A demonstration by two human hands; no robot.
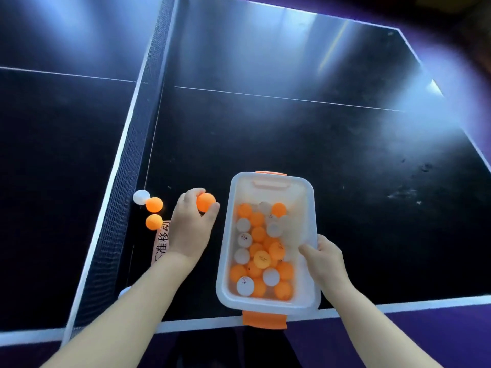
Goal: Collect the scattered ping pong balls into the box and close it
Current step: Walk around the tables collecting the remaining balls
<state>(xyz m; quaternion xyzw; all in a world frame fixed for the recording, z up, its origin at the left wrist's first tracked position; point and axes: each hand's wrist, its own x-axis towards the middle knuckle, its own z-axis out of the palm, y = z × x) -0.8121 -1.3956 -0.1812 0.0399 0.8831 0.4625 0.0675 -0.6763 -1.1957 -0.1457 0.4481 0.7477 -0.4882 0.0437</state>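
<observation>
The dark table [292, 144] holds a white box [224, 261], a paper strip [162, 243] and loose balls [154, 204] beside the net [117, 208].

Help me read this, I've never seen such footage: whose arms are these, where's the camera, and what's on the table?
There is no machine: these are a person's bare arms, filmed by one camera worn on their head, looking down. The left hand holds an orange ball beside an open box holding many orange and white balls. The right hand grips the box's right rim. The box sits at the near edge of a dark table. A white ball and two orange balls lie loose by the net; another white ball peeks out behind the left forearm.
</observation>
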